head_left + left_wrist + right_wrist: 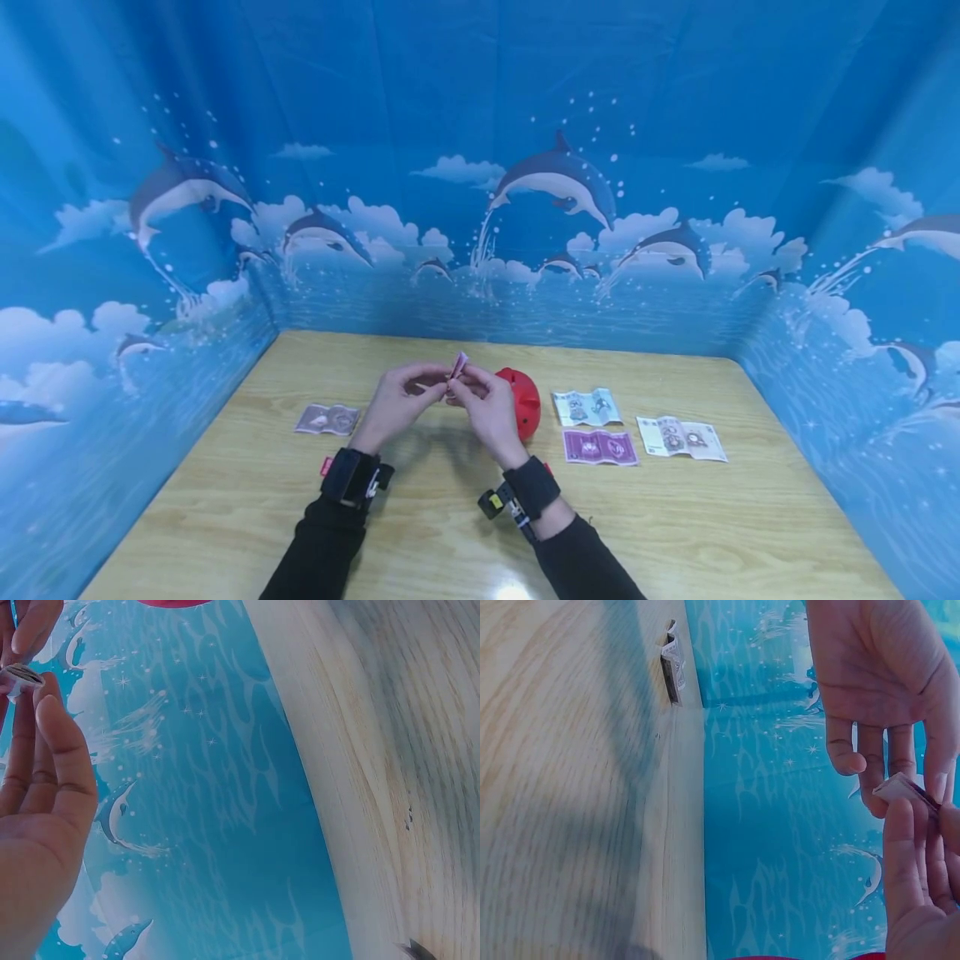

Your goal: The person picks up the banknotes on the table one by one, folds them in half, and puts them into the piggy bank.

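Observation:
A small folded banknote (458, 364), pinkish purple, stands between both hands above the table. My left hand (397, 404) pinches it from one side with thumb and fingers, while my right hand (491, 412) pinches it from the other. In the left wrist view, the folded edges of the note (24, 676) show in layers between the fingertips. The right wrist view shows the note's pale flat side (894, 789). Just beyond the right hand sits a rounded red object (527, 404) with a small dark spot, like a piggy bank, partly hidden by that hand.
Left of the hands lies a creased brownish banknote (327, 419). To the right are a bluish banknote (587, 407), a purple banknote (600, 447) and a pale greenish banknote (681, 438), all flat on the wooden table (442, 533). Blue dolphin-print curtains (420, 275) enclose the table's back and sides.

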The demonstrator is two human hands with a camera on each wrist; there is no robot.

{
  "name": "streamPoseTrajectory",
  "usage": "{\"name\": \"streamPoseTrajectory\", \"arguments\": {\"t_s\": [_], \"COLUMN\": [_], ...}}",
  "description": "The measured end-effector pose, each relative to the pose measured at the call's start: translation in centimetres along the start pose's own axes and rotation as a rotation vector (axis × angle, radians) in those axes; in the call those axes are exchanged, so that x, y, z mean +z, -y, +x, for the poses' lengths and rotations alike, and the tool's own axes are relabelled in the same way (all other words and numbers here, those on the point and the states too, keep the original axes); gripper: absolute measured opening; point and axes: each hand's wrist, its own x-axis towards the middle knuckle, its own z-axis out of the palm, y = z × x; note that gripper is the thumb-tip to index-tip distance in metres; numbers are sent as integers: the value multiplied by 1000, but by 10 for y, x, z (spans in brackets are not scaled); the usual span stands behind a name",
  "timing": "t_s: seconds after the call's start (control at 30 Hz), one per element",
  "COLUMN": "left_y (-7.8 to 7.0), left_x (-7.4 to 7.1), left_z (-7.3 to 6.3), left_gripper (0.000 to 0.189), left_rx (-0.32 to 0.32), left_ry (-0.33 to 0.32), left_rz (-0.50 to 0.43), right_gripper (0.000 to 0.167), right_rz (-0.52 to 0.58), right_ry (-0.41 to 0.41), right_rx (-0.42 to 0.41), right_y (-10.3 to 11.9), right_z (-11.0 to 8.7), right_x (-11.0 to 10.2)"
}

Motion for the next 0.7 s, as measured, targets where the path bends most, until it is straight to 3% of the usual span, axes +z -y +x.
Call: {"name": "streamPoseTrajectory", "arguments": {"t_s": [0.1,0.43,0.7], "left_y": [14,15,12], "left_x": [2,4,8], "left_z": [2,3,1], "left_gripper": [26,19,24], "left_rx": [3,6,37], "left_ry": [-6,3,3], "left_rz": [6,55,90], "right_gripper": [30,28,19], "right_rz": [1,-12,-35], "right_ry": [7,-13,-111], "right_rx": [5,11,-36], "right_y": [1,0,10], "right_z": [-1,0,-4], "right_x": [0,-2,-4]}}
